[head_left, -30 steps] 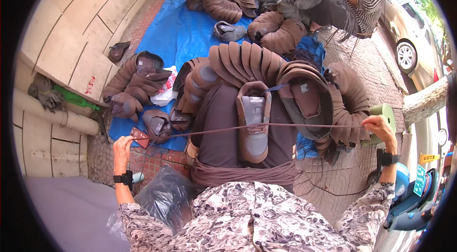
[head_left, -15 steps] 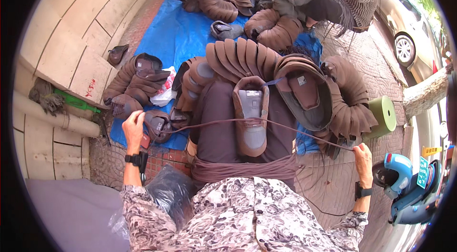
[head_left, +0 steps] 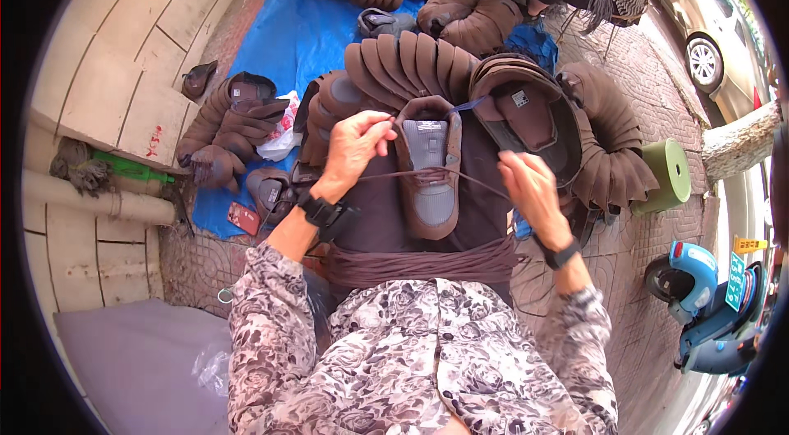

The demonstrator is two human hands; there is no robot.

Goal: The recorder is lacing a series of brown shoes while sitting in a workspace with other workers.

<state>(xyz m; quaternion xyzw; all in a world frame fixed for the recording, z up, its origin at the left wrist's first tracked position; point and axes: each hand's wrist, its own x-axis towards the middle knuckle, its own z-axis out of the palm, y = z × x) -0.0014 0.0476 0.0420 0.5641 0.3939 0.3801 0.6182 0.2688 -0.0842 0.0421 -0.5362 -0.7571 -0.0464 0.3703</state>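
A brown shoe upper (head_left: 434, 217) with a grey tongue lies across my lap, its opening pointing away from me. A brown shoelace (head_left: 477, 182) crosses its middle and runs out to both sides. My left hand (head_left: 359, 147) is closed in a pinch at the upper left edge of the shoe; the lace passes under its wrist, and the end at the fingertips is hard to make out. My right hand (head_left: 530, 186) is to the right of the shoe, fingers curled by the lace's right part. A bundle of brown laces (head_left: 423, 266) lies across my waist.
Nested brown uppers (head_left: 411, 78) arch beyond my knees, with a larger stack (head_left: 526, 119) at right. More stand on a blue sheet (head_left: 288, 32). A green roll (head_left: 664, 176), a tree trunk (head_left: 744, 139) and a blue scooter (head_left: 699, 287) are right. A person sits at far right.
Both hands have come inward from wide at the sides, where they stretched the lace taut. My left hand is now at the shoe's edge, my right nearer its right side. The view has shifted slightly.
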